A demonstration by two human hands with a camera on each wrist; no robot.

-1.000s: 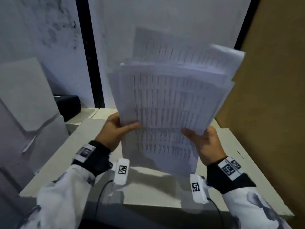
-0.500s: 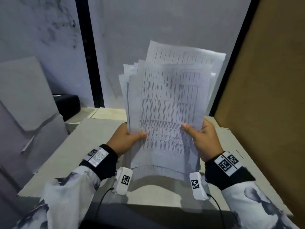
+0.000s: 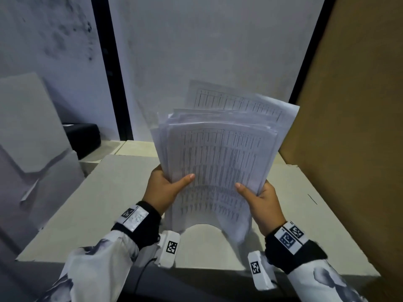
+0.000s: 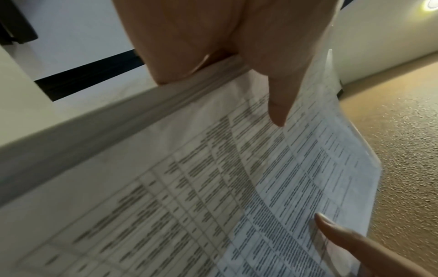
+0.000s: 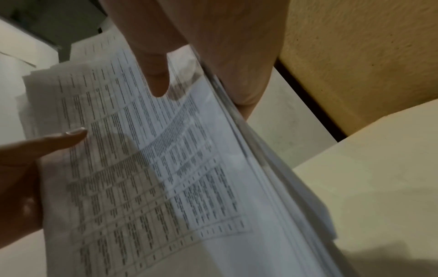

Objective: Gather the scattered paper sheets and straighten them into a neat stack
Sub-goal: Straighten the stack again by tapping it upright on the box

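A thick bundle of printed paper sheets (image 3: 220, 155) stands on its lower edge on the pale table (image 3: 109, 192), leaning away from me, its top edges uneven and one sheet sticking up at the back. My left hand (image 3: 165, 188) grips the bundle's left edge, thumb across the front page. My right hand (image 3: 259, 197) grips the right edge the same way. In the left wrist view the thumb presses the sheets (image 4: 213, 187). The right wrist view shows the stacked edges of the sheets (image 5: 166, 159) fanned out under my right hand (image 5: 196, 56). The bottom edge bows up off the table in the middle.
A brown board (image 3: 353, 127) stands close on the right. Grey cardboard panels (image 3: 28, 138) lean at the left, with a black box (image 3: 85, 138) behind them. A white wall with a black vertical strip (image 3: 111, 73) lies behind the table.
The bundle has come down from in front of the wall until its lower edge meets the table. Both hands kept their grip and moved lower and nearer to me.
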